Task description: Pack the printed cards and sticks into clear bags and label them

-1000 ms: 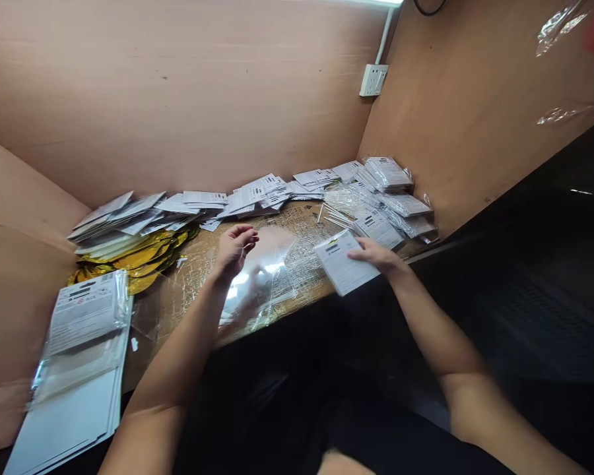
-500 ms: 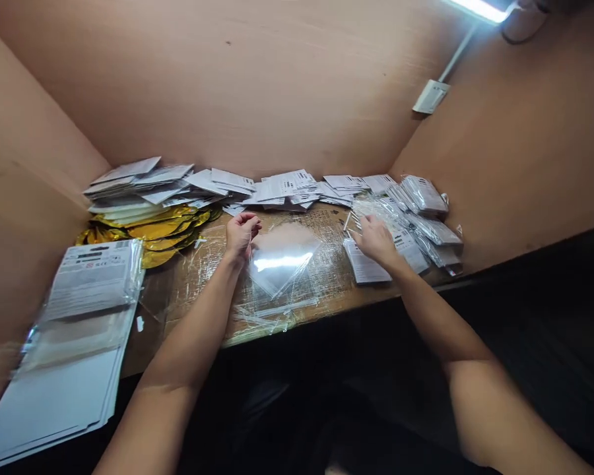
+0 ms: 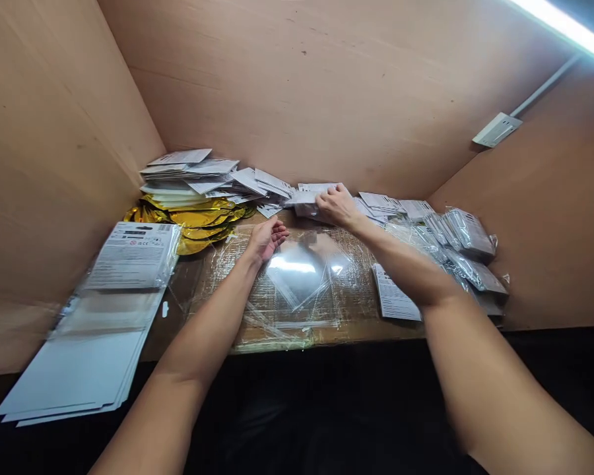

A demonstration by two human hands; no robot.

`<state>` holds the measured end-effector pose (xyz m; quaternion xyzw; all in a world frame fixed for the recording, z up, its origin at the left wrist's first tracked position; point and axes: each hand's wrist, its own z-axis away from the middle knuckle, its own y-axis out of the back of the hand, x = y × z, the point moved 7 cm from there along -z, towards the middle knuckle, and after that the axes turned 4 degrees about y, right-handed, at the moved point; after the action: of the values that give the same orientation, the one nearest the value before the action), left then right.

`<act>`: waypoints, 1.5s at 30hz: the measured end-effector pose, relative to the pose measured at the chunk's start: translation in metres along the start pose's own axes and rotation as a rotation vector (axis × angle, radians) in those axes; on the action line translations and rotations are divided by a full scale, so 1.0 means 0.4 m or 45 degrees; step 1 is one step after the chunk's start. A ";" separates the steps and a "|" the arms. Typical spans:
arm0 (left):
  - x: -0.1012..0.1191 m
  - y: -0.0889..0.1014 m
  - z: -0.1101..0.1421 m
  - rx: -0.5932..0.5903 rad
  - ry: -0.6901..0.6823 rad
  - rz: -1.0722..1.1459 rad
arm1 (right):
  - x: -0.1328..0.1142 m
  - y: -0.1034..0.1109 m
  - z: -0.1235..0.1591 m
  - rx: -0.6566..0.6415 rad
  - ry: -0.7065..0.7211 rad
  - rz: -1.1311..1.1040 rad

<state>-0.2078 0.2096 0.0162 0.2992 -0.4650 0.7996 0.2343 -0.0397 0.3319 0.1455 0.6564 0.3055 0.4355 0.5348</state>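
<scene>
My right hand [image 3: 339, 206] reaches to the back row, its fingers closed on the edge of a white printed card packet [image 3: 307, 198]. My left hand [image 3: 270, 239] hovers at the left side of a stack of clear plastic bags [image 3: 301, 284], fingers loosely curled and apart, with nothing visible in them. The clear bags lie overlapped and glossy on taped brown cardboard [image 3: 356, 310]. Right of them lies a small stack of white printed cards [image 3: 396, 297], partly behind my right forearm.
Gold foil pieces [image 3: 202, 224] lie at the back left under white cards [image 3: 188, 168]. Printed packets and white sheets [image 3: 94, 356] overhang the front left edge. Bagged packets [image 3: 470, 234] are piled at right. Wooden panels [image 3: 277, 86] enclose the back and sides.
My right hand has moved from the card stack at right to the back row and taken hold of a packet. My left fingers have loosened. The camera view has shifted left.
</scene>
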 end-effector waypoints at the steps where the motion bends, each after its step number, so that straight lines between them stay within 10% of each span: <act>1: -0.004 0.009 -0.005 0.005 0.065 0.004 | 0.000 0.023 0.049 0.057 0.069 -0.075; 8: -0.092 -0.040 0.048 -0.621 0.487 -0.208 | -0.128 0.050 0.278 0.051 0.474 -0.637; 15: -0.004 -0.028 0.023 -0.206 -0.191 -0.251 | 0.155 -0.028 0.051 0.039 -0.361 -0.071; 25: -0.007 -0.015 0.007 -0.093 -0.329 -0.243 | 0.151 -0.066 -0.199 -0.064 -0.329 0.024; 31: -0.001 -0.018 -0.004 0.006 -0.370 -0.233 | 0.114 0.079 0.022 0.683 -0.031 0.026; 38: -0.079 -0.085 0.045 -0.573 0.143 -0.190 | -0.189 0.046 0.305 0.704 0.879 -0.090; 42: -0.061 -0.095 0.057 -0.466 -0.115 -0.305 | -0.195 0.034 0.298 0.554 0.739 -0.367; 45: -0.016 -0.102 0.074 -0.329 -0.466 -0.314 | -0.110 0.037 0.288 0.760 0.060 -0.756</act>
<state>-0.1688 0.2014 0.0480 0.4610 -0.5579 0.6315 0.2783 0.0436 0.2399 0.1436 0.6558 0.6065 0.1698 0.4163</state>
